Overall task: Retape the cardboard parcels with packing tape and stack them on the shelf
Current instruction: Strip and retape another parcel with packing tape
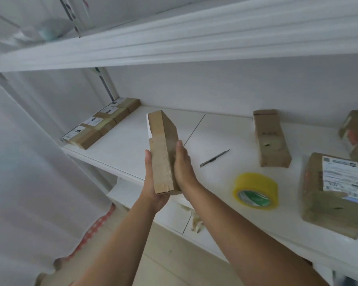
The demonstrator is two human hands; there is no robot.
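Flat cardboard parcel [163,149] held on edge between both hands, above the near edge of the white shelf [221,131]. Left hand [153,182] cups the near end from below, fingers curled under it, thumb up the left face. Right hand [182,164] lies flat on the right face, fingers straight, pressing rather than wrapping. Glossy tape shows along the top edge, so taping looks done.

Step in hand, as judged: carry it to the row of taped parcels [101,122] at far left and set it there. To do it well: keep both palms squeezing, lay it flat before release, label up like the rest, flush against the nearest one.

Tape roll [255,189] sits near right on the shelf, craft knife [215,157] just beyond it. Upright brown box [271,139] and labelled parcel [333,193] wait at right, another at the far right edge partly cut off.
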